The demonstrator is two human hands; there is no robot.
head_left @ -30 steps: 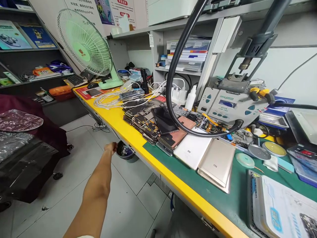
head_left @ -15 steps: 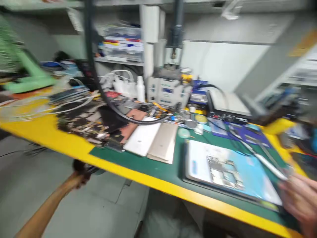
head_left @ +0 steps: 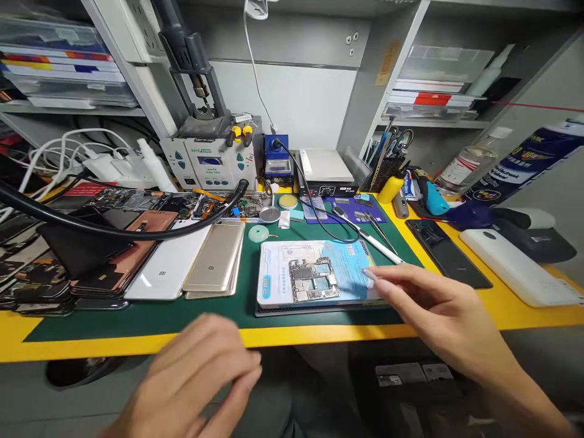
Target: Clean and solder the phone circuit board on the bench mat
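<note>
My left hand (head_left: 196, 371) hovers in front of the desk edge. Its fingers are curled, thumb close to forefinger, and nothing shows in them. My right hand (head_left: 438, 310) is over the right end of the booklet-like blue and white pad, thumb and forefinger pinched on a small pale piece (head_left: 370, 274) too small to name. On the pad (head_left: 274, 267) lies a bare phone circuit board (head_left: 314, 280) with cut-out openings. Just behind my right fingers rests a white-handled soldering iron (head_left: 376, 243), beside tweezers (head_left: 381, 231).
White and gold phones (head_left: 214, 258) lie left of the pad, near piled phone parts (head_left: 27, 267). A thick black hose (head_left: 114, 232) arches over them from a hot-air station (head_left: 210, 161). At right are a black phone (head_left: 449, 252), a white device (head_left: 515, 267) and a spray can (head_left: 529, 161).
The view has swung right and steadied. My left hand has come from low on the left, by a dark object, to the desk front. My right hand now shows more fully beside the pad.
</note>
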